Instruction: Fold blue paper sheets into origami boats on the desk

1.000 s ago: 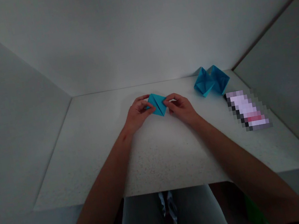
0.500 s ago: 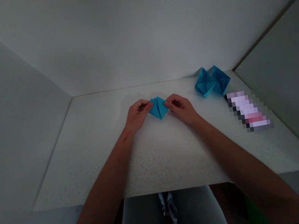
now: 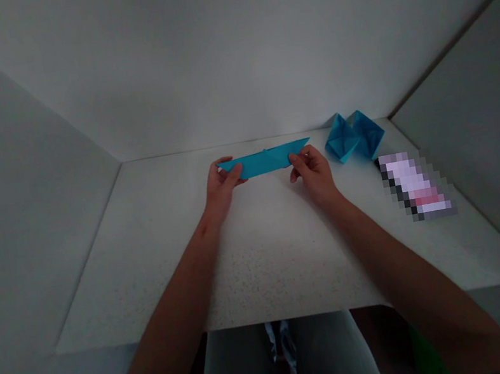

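Note:
A long, narrow piece of folded blue paper (image 3: 265, 161) stretches between my two hands, over the far half of the table. My left hand (image 3: 221, 182) grips its left end, thumb on the near face and fingers behind. Near the right end, my right hand (image 3: 313, 170) pinches it between thumb and fingers. The strip has slanted, pointed ends, and its right end sits slightly higher. Its back side is hidden from me.
Two folded blue paper pieces (image 3: 342, 140) stand against each other at the back right of the white speckled table (image 3: 284, 271). Nearer, a blurred-out phone-like object (image 3: 417, 186) lies slantwise. Walls rise behind and at both sides.
The blue paper was a small diamond with a middle slit; now it is drawn out into a long strip. My hands have moved apart, the right one farther to the right.

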`<state>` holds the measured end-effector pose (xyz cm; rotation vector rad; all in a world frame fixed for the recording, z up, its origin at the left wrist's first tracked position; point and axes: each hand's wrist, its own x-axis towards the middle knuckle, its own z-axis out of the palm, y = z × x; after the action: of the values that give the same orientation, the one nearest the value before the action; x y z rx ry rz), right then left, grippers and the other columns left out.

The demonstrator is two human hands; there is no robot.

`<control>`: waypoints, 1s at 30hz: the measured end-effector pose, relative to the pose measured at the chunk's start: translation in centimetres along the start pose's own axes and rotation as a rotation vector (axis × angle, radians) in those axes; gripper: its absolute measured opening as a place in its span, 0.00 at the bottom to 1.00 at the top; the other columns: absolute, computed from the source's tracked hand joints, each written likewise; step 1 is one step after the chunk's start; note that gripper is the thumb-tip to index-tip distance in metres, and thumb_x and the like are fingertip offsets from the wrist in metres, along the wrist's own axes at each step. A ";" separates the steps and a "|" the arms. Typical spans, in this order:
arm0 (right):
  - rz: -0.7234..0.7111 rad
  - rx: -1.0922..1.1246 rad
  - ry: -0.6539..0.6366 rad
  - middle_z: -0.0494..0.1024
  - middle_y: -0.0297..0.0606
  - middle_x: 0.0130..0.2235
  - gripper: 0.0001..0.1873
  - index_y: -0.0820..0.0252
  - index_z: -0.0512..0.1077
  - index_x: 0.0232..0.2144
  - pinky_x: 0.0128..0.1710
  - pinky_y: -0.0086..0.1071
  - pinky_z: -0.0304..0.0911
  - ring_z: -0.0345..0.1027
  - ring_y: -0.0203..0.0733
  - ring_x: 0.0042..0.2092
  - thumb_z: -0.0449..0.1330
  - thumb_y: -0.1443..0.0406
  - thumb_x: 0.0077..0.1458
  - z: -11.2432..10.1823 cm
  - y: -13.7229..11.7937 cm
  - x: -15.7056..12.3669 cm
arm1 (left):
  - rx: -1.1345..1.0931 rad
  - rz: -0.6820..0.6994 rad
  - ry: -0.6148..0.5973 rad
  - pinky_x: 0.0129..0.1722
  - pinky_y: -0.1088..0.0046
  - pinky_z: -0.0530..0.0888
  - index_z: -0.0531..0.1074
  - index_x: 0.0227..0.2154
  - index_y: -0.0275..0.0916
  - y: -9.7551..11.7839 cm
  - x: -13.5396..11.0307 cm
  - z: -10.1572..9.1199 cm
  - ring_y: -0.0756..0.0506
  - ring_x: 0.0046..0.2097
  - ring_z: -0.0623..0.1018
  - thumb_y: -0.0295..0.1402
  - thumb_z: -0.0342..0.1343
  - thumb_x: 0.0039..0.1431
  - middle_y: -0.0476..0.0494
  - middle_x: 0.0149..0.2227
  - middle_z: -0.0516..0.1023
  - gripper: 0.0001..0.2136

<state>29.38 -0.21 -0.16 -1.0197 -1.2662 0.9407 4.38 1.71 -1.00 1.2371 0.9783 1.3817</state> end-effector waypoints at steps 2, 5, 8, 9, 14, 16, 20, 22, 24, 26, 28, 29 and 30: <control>0.011 -0.024 -0.037 0.71 0.26 0.27 0.31 0.51 0.64 0.34 0.23 0.31 0.65 0.65 0.34 0.23 0.71 0.37 0.56 0.1 -0.2 -0.2 | 0.031 -0.024 -0.084 0.45 0.60 0.87 0.77 0.45 0.41 0.5 -0.4 0.3 0.41 0.44 0.87 0.59 0.78 0.46 0.42 0.41 0.86 0.32; 0.065 -0.060 -0.128 0.71 0.27 0.26 0.31 0.53 0.69 0.33 0.25 0.31 0.65 0.65 0.34 0.24 0.76 0.39 0.50 0.5 -0.9 -0.8 | 0.072 -0.058 -0.164 0.48 0.57 0.86 0.83 0.38 0.39 1.1 -1.0 0.8 0.38 0.42 0.88 0.56 0.79 0.47 0.40 0.40 0.89 0.27; 0.121 -0.120 -0.212 0.71 0.28 0.24 0.30 0.56 0.76 0.34 0.26 0.31 0.62 0.64 0.35 0.25 0.78 0.40 0.47 0.9 -1.6 -1.5 | 0.071 -0.074 -0.187 0.48 0.57 0.86 0.85 0.34 0.39 1.3 -1.4 1.1 0.38 0.40 0.88 0.56 0.78 0.48 0.41 0.36 0.89 0.24; 0.132 -0.147 -0.226 0.71 0.28 0.24 0.29 0.56 0.77 0.33 0.26 0.31 0.61 0.63 0.35 0.25 0.77 0.40 0.48 1.0 -1.8 -1.6 | 0.066 -0.077 -0.193 0.48 0.58 0.86 0.85 0.34 0.39 1.3 -1.4 1.1 0.39 0.40 0.88 0.56 0.78 0.48 0.41 0.36 0.89 0.24; 0.145 -0.256 -0.271 0.69 0.31 0.20 0.35 0.59 0.83 0.31 0.26 0.32 0.58 0.61 0.36 0.24 0.66 0.33 0.57 0.8 -2.0 -1.9 | 0.044 -0.097 -0.161 0.44 0.59 0.86 0.86 0.36 0.38 0.8 -1.2 1.1 0.39 0.37 0.88 0.62 0.74 0.51 0.40 0.36 0.89 0.28; 0.141 -0.298 -0.290 0.69 0.32 0.20 0.38 0.60 0.84 0.31 0.26 0.32 0.57 0.60 0.35 0.23 0.62 0.31 0.60 0.7 -2.0 -1.9 | 0.057 -0.086 -0.130 0.44 0.59 0.85 0.85 0.34 0.38 0.7 -1.0 0.9 0.40 0.37 0.87 0.63 0.73 0.52 0.40 0.34 0.88 0.28; 0.179 -0.287 -0.305 0.74 0.35 0.22 0.44 0.59 0.84 0.31 0.27 0.31 0.58 0.63 0.36 0.25 0.52 0.28 0.64 0.7 -1.3 -2.1 | 0.000 -0.057 -0.066 0.46 0.58 0.85 0.83 0.35 0.38 0.7 -0.8 0.6 0.39 0.40 0.87 0.60 0.76 0.51 0.41 0.36 0.88 0.28; 0.202 -0.212 -0.296 0.78 0.38 0.25 0.45 0.59 0.84 0.31 0.28 0.32 0.61 0.65 0.38 0.26 0.49 0.28 0.66 0.7 -0.6 -2.1 | -0.063 -0.061 -0.048 0.48 0.56 0.85 0.82 0.37 0.38 0.6 -0.6 0.5 0.38 0.43 0.88 0.62 0.73 0.53 0.40 0.37 0.88 0.28; 0.219 -0.164 -0.276 0.79 0.40 0.26 0.46 0.59 0.83 0.30 0.29 0.33 0.63 0.66 0.39 0.27 0.47 0.29 0.67 0.6 0.1 -2.1 | -0.116 -0.067 -0.026 0.50 0.55 0.85 0.80 0.36 0.37 0.4 -0.3 0.4 0.36 0.47 0.88 0.63 0.70 0.56 0.39 0.36 0.87 0.29; 0.222 -0.176 -0.253 0.77 0.40 0.24 0.46 0.59 0.82 0.27 0.30 0.33 0.64 0.67 0.39 0.26 0.47 0.29 0.67 0.4 0.6 -2.1 | -0.142 -0.061 0.013 0.50 0.55 0.85 0.77 0.33 0.37 0.1 0.0 0.3 0.35 0.49 0.87 0.65 0.68 0.57 0.38 0.35 0.85 0.30; 0.204 -0.230 -0.240 0.73 0.38 0.21 0.46 0.59 0.81 0.25 0.29 0.33 0.63 0.66 0.39 0.26 0.47 0.29 0.68 0.2 0.4 -2.0 | -0.133 -0.040 0.053 0.49 0.56 0.85 0.75 0.33 0.38 -0.1 0.2 0.1 0.35 0.49 0.87 0.65 0.66 0.59 0.39 0.35 0.84 0.30; 0.184 -0.264 -0.243 0.72 0.36 0.21 0.45 0.59 0.81 0.26 0.29 0.33 0.62 0.66 0.39 0.25 0.47 0.30 0.68 0.2 0.2 -2.0 | -0.120 -0.023 0.079 0.47 0.58 0.85 0.74 0.33 0.39 -0.1 0.4 0.0 0.36 0.49 0.86 0.64 0.66 0.60 0.40 0.35 0.83 0.29; 0.156 -0.294 -0.246 0.72 0.35 0.21 0.43 0.59 0.82 0.30 0.29 0.33 0.62 0.65 0.38 0.25 0.48 0.31 0.69 0.2 -0.2 -2.0 | -0.104 -0.005 0.110 0.46 0.60 0.85 0.74 0.34 0.39 -0.2 0.4 -0.1 0.37 0.47 0.86 0.63 0.66 0.60 0.41 0.35 0.82 0.28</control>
<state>29.05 -2.16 -0.58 -1.2755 -1.5810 1.0432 4.32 2.18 -1.12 1.0906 0.9712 1.4905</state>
